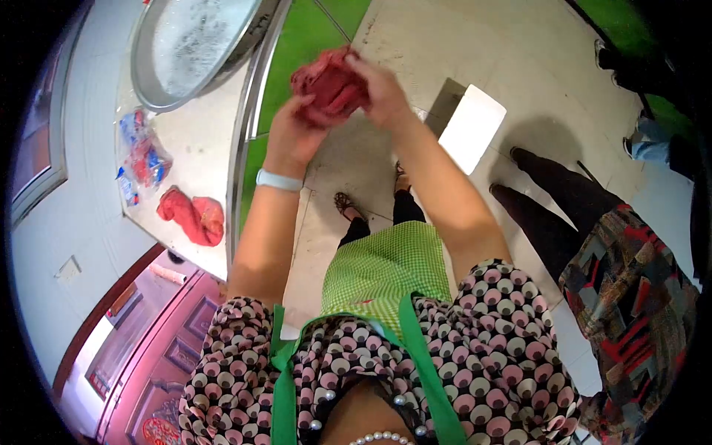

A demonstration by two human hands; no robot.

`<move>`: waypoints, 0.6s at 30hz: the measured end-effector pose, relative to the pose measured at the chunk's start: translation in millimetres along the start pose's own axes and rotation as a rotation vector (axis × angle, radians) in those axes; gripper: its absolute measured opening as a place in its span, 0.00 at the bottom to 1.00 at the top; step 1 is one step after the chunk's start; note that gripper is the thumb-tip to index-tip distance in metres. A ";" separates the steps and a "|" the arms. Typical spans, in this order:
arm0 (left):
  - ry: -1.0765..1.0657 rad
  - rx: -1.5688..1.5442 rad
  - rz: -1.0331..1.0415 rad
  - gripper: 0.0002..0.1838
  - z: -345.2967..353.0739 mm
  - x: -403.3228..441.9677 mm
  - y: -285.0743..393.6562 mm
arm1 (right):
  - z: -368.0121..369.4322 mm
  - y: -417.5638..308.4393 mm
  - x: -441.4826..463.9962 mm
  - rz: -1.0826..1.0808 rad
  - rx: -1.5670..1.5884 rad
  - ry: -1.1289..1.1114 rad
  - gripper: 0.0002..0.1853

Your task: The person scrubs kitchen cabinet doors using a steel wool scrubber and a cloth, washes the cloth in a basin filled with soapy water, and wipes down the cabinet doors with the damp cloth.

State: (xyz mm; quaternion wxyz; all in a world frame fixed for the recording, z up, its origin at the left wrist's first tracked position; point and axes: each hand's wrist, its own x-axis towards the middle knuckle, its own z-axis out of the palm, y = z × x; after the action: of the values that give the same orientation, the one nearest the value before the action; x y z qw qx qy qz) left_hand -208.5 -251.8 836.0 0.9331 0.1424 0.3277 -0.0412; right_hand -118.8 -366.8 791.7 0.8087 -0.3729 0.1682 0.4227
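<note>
The fingers of the left hand (294, 135) and right hand (381, 90) grip opposite sides of a red cloth (332, 87), bunched into a thick, crumpled wad with deep folds. It is held up beside the counter (199, 141), where red crumpled fabric (191, 215) lies near plastic packets (148, 157).

Just the one cam here, worn on the head and aimed steeply forward and down, so close to the wearer that the round white pearl necklace (380, 436) sits right on the bottom edge. It's super wide, kinda fisheye with dark rounded corners, looking past the bare left hand (291, 135) and bare right hand (380, 93) near top centre to the pale beige tiled floor (426, 44) farther off.
</note>
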 end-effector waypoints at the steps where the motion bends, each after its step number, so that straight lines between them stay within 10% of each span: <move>1: -0.010 -0.073 -0.044 0.24 -7.2 -5.1 -5.1 | -8.3 15.6 -7.6 -0.012 -0.128 0.021 0.19; 5: 0.217 -0.026 -0.012 0.22 -74.2 -28.1 -31.3 | -60.4 130.3 -18.9 0.166 -0.673 0.255 0.22; 13: 0.457 -0.270 -0.086 0.23 -97.8 -42.5 -77.4 | -96.8 81.3 -68.2 0.434 -0.472 0.414 0.20; 15: 0.510 -0.236 0.009 0.25 -99.1 -51.5 -85.8 | -135.9 88.3 -94.3 0.457 -1.537 0.292 0.20; 18: 0.557 -0.343 0.028 0.24 -88.6 -75.1 -88.8 | -187.3 94.4 -115.7 0.540 -1.793 0.101 0.19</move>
State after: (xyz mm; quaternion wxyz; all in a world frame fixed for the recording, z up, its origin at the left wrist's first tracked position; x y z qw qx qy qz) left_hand -335.5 -312.0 795.6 0.8184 -0.0066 0.5706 0.0677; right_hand -254.9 -536.5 691.6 0.0855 -0.8233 -0.1044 0.5513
